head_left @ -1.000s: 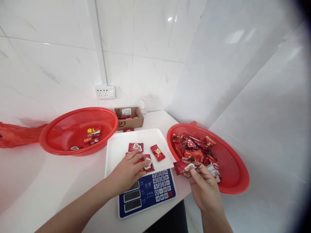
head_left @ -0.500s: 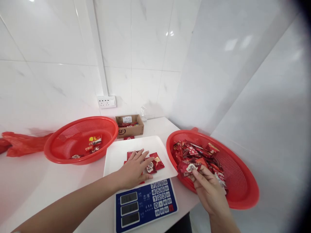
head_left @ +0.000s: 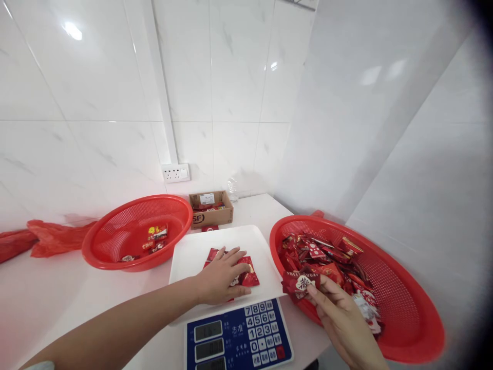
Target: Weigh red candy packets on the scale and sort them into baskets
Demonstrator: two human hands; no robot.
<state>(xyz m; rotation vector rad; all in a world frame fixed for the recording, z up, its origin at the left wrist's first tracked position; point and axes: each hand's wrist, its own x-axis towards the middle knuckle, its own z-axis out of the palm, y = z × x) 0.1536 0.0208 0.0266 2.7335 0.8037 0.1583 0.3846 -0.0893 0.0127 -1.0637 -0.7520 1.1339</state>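
My left hand (head_left: 221, 275) lies palm down with its fingers spread over several red candy packets (head_left: 250, 272) on the white pan (head_left: 188, 249) of a weighing scale; it partly covers them. Between the thumb and fingers of my right hand (head_left: 339, 308) is a dark red candy packet (head_left: 302, 282) with a pale printed patch. That packet is held over the left rim of the right-hand red basket (head_left: 404, 288), where many wrapped candies (head_left: 319, 252) are heaped. The scale's blue keypad panel (head_left: 239, 334) faces me below the pan.
Another red basket (head_left: 115, 226) on the left holds a few packets. A small cardboard box (head_left: 213, 218) with packets stands behind the pan, near a clear plastic item (head_left: 232, 189). Red plastic bags (head_left: 61, 239) lie at the far left. A socket (head_left: 176, 173) is on the wall.
The camera view has tilted up, so the table things appear lower. My left hand stays over the packets on the pan, and my right hand keeps hold of the same packet.
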